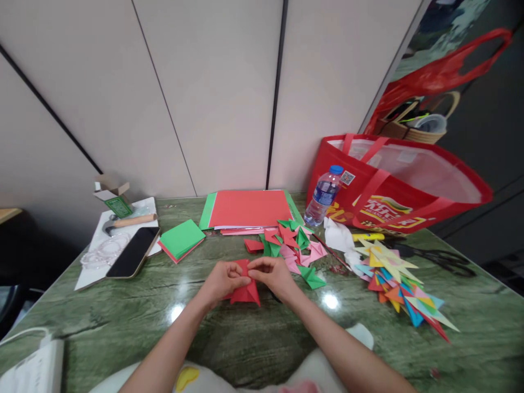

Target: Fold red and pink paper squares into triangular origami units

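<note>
A partly folded red paper (245, 293) is held just above the green marbled table (164, 311), near the middle of the view. My left hand (224, 279) pinches its upper left part between thumb and fingers. On the other side, my right hand (273, 274) has its fingertips closed on the upper right part. Some of the paper is hidden behind my fingers. Just beyond my right hand lies a loose pile of folded red, green and pink paper pieces (286, 244).
Behind are a stack of coloured sheets (249, 207) and a green square paper stack (182, 239). At left lie a phone (134, 254) and a sickle (133, 220). At right stand a water bottle (323, 197) and a red bag (388, 185), with colourful folded paper (403, 289) and scissors (442, 259) nearby.
</note>
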A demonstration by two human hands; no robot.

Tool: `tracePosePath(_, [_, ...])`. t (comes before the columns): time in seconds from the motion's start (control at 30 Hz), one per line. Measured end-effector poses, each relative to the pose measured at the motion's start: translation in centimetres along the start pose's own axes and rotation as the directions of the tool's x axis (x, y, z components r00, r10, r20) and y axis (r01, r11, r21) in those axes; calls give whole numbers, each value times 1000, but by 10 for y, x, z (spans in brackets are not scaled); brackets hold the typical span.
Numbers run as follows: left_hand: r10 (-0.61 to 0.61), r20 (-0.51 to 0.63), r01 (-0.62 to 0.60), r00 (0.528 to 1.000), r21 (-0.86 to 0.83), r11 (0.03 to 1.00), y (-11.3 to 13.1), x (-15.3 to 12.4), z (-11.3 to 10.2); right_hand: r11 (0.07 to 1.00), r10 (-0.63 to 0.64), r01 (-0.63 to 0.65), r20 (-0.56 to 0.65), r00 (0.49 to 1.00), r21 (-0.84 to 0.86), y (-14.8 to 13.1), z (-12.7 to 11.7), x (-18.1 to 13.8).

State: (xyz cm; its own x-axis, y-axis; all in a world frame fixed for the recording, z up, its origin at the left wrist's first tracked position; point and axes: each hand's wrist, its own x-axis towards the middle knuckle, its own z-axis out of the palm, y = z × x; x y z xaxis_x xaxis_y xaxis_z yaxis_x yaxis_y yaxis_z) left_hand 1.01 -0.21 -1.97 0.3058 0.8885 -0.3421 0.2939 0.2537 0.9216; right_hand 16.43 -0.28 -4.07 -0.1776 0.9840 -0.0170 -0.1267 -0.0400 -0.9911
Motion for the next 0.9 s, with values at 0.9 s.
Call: tracePosePath(0.9, [417, -125, -355, 900, 342, 870, 9, -4, -2, 996, -5, 16, 124, 992, -86, 4, 6, -2])
